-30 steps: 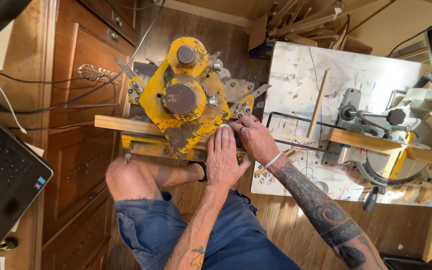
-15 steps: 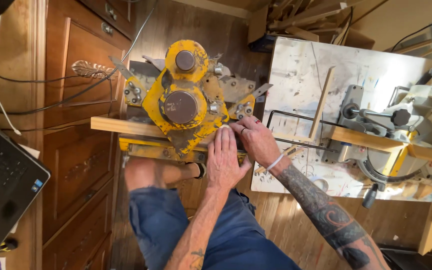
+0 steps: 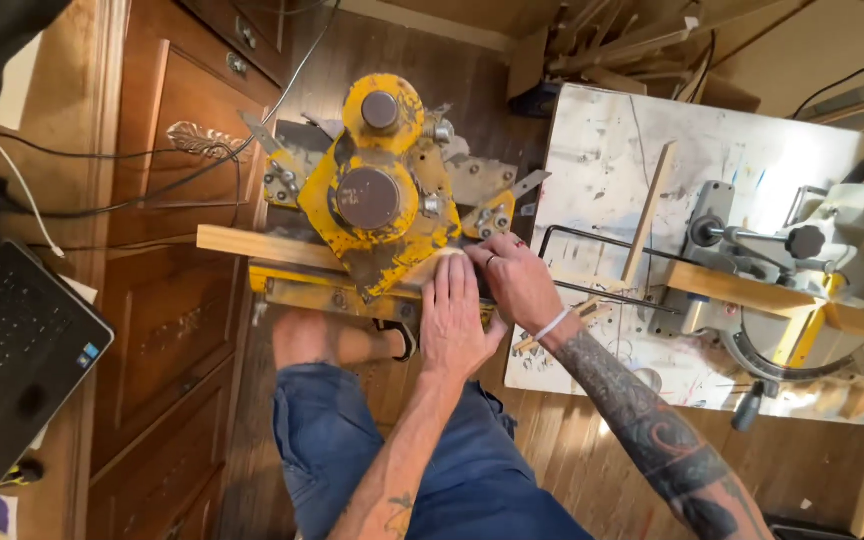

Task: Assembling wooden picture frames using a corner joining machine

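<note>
Seen from above, a worn yellow machine [image 3: 382,205] sits at the centre of the view on a wooden floor [image 3: 552,440]. A long wooden strip [image 3: 252,245] runs through it, sticking out toward 9 o'clock. The left hand [image 3: 457,320] lies flat, fingers straight, pressing on the strip at the machine's 5 o'clock edge. The right hand [image 3: 517,280] touches it just beside, fingers curled down; its grip holds nothing that can be seen. A paint-stained white worktop [image 3: 752,160] with a mitre saw [image 3: 832,280] lies toward 3 o'clock, a laptop [image 3: 12,350] toward 8 o'clock.
</note>
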